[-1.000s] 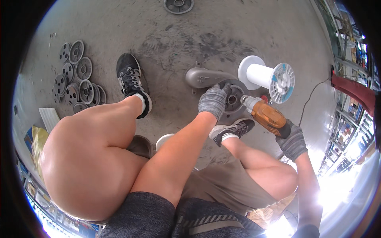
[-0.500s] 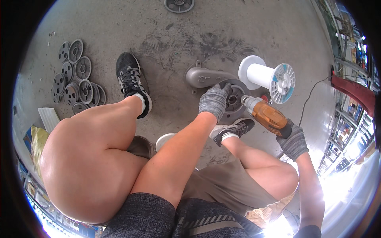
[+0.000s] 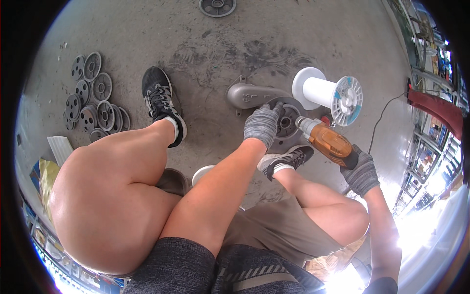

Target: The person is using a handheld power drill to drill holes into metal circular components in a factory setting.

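Two gloved hands are shown at work on a grey metal casting (image 3: pixel 259 95) that lies flat on the concrete floor (image 3: pixel 196 34), near its middle, just beside a white spool (image 3: pixel 325 93). The left hand (image 3: pixel 262 125) is pressed palm-down, fingers spread, on the rim of the casting's round end, and the right hand (image 3: pixel 361 172) is closed around the rear of an orange grinder (image 3: pixel 329 142), whose nose is aimed at the round recess. Whether the tool tip touches the metal cannot be told. The casting is judged heavy, rigid and rough-skinned, unlikely to slip but possibly sharp at its edges; it is best held by the rim of the round end or by the long arm, away from the tool. A heap of grey pulleys (image 3: pixel 93 105) is seen near the floor's left edge, well apart, and a single one (image 3: pixel 217 7) at the far edge.
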{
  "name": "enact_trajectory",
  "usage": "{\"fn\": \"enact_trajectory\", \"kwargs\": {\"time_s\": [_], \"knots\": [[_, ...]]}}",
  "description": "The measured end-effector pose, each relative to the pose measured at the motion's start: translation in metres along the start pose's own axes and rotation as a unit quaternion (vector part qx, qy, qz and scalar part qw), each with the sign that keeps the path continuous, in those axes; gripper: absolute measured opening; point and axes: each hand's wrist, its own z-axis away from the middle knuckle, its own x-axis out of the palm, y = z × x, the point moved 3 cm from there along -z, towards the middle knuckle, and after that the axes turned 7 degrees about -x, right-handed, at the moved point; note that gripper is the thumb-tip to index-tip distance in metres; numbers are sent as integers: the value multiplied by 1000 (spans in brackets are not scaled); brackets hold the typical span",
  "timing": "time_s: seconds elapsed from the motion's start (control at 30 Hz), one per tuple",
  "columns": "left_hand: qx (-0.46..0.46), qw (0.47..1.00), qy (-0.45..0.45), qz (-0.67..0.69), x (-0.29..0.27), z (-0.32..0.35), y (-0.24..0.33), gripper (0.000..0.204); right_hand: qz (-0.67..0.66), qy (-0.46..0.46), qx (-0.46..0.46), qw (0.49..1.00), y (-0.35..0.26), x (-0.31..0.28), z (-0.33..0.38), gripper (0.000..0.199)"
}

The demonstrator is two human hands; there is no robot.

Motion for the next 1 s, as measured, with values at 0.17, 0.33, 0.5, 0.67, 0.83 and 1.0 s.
{"fn": "enact_trajectory", "kwargs": {"time_s": [0.17,0.33,0.5,0.67,0.83,1.0], "knots": [[1,1000,-2,0,1,0,0,59,-5,-3,-11,1000,-1,-1,-1,43],[6,1000,8,2,0,1,0,60,-2,0,-10,1000,-4,-1,0,42],[2,1000,0,-1,1,-1,-1,60,2,8,-11,1000,-4,0,2,31],[8,1000,2,1,5,-4,-4,61,-10,10,-7,1000,-4,1,2,31],[2,1000,-3,-7,0,-1,0,60,11,10,-9,1000,-3,1,1,32],[2,1000,-5,-5,3,-1,-1,60,9,14,-12,1000,-1,1,1,31]]}}
